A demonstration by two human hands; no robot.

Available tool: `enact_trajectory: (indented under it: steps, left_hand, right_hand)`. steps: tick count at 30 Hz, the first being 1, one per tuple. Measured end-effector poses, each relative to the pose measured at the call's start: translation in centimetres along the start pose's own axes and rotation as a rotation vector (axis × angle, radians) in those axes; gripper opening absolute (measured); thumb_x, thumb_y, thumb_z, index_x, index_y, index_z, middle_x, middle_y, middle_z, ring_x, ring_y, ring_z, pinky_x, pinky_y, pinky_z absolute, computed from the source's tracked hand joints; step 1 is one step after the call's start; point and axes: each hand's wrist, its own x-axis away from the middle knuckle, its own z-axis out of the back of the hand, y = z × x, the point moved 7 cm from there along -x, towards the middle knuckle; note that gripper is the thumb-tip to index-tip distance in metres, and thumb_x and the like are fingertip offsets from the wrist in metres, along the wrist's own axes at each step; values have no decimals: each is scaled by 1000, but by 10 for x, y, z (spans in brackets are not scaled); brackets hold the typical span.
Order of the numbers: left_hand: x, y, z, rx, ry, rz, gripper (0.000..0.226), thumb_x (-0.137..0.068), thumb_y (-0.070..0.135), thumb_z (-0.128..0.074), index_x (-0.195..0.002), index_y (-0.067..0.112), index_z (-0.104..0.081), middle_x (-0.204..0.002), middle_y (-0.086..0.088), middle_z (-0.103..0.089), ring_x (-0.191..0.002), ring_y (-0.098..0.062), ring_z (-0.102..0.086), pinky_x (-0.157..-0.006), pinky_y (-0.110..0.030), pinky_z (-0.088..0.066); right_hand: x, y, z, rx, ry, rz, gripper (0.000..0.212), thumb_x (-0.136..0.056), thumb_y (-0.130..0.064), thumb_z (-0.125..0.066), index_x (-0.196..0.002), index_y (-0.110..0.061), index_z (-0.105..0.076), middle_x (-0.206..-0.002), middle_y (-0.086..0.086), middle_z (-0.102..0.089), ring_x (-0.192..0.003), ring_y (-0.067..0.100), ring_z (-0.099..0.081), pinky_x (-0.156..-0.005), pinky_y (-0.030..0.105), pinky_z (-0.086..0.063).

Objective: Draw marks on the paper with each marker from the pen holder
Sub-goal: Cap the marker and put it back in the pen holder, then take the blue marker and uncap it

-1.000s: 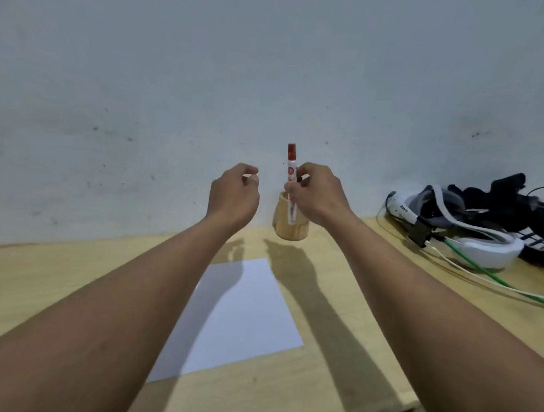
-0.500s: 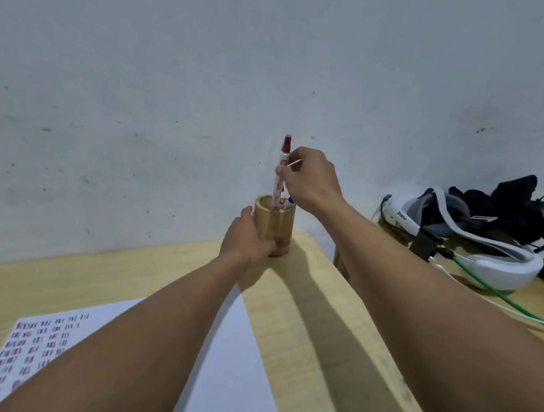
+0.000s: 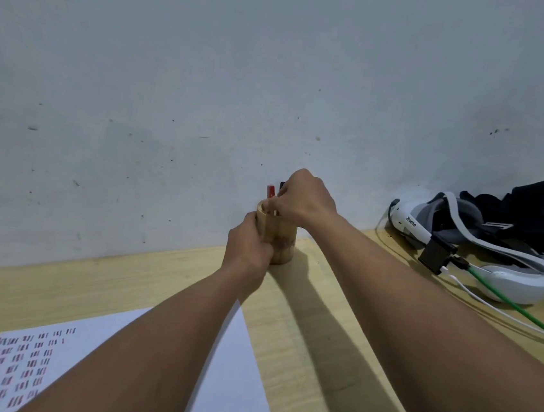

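The person's left hand [image 3: 248, 247] is wrapped round the side of the wooden pen holder [image 3: 279, 236], which stands on the bench [image 3: 313, 311] close against the wall [image 3: 243, 85]. Its fingers are closed on the holder's wall, steadying it. The right hand [image 3: 305, 199] sits over the holder's mouth, fingers bunched together at the rim among the markers; whether they are pinching one of them or only touching the tops, I cannot tell, since the hand hides the contact. A red-capped marker [image 3: 270, 190] pokes up just left of that hand, and a dark cap [image 3: 282, 184] shows right beside it.

The paper [image 3: 228, 385] lies nearer the person, partly under the left forearm, with rows of short red and dark marks on its left part.

To my eye the risk is at the holder. It is light-looking and tall for its base, so a sideways tug on a marker could tip it if the left hand slackens. With several caps crowded together, the fingers could also catch the wrong marker or drag a neighbour out with it. On the far right, a white headset [image 3: 493, 262] and its cables [image 3: 505, 307] lie well apart from the work.
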Motion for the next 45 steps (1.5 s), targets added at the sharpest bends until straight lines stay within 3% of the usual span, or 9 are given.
enact_trajectory:
  steps: [3,7,15,26,30,33,39,42,45]
  left_hand:
    - [3,1,0,36,2,-17,46,-78,3,-72,-119,18,-59,-107,2,-66,-84,-9,-60,-60,-15,-45]
    - [5,1,0,103,18,-27,42,-80,9,-76,-118,19,-60,-105,4,-66,-82,0,-60,-50,-6,-45]
    - [4,1,-5,216,-16,31,52,-83,1,-78,-129,11,-56,-113,0,-61,-78,1,-54,-45,-1,-42]
    - [7,-4,-1,236,23,106,54,-83,14,-79,-131,11,-55,-119,0,-61,-78,2,-52,-44,1,-38]
    - [7,3,16,-33,49,67,80,-83,17,-78,-151,13,-37,-145,-11,-52,-123,-26,-55,-81,-18,-44]
    - [13,18,41,-153,112,30,75,-87,10,-70,-153,14,-35,-146,-13,-50,-132,-28,-49,-94,-27,-41]
    - [42,73,116,125,353,-72,41,-96,13,-47,-134,21,-60,-122,-4,-67,-107,-21,-65,-83,-27,-50]
    - [58,90,145,394,280,-66,39,-92,13,-48,-127,19,-64,-108,-6,-71,-94,-22,-72,-81,-39,-61]
    - [75,100,162,401,140,-83,29,-93,15,-58,-121,16,-68,-104,-9,-73,-85,-23,-72,-79,-42,-63]
  right_hand:
    - [7,4,15,-81,57,-7,29,-80,-24,-69,-102,-5,-73,-81,8,-72,-78,26,-69,-70,34,-57]
    - [18,25,24,-196,75,-75,49,-82,-20,-62,-130,-15,-53,-101,7,-68,-95,26,-66,-77,37,-54]
    - [12,46,-3,-389,22,-167,12,-85,-12,-78,-90,-2,-74,-89,9,-69,-84,23,-62,-75,35,-51]
    - [21,12,27,-486,188,36,13,-94,-21,-63,-104,-16,-57,-81,-3,-67,-63,9,-59,-56,26,-41]
    - [28,-9,47,-509,260,135,14,-98,-21,-57,-112,-19,-58,-89,-10,-64,-69,1,-59,-49,10,-40]
    - [35,-32,58,-475,282,228,17,-101,-21,-55,-117,-19,-59,-92,-9,-62,-74,2,-59,-56,14,-43]
    - [57,-78,54,-311,123,368,22,-100,-24,-61,-119,-20,-71,-97,-2,-69,-81,14,-62,-64,25,-47]
    - [74,-95,50,-245,31,405,26,-96,-24,-68,-121,-19,-70,-95,-3,-72,-84,13,-64,-68,25,-46]
    - [93,-109,55,-243,-1,432,34,-91,-21,-74,-122,-21,-59,-91,-6,-73,-80,8,-66,-63,23,-44]
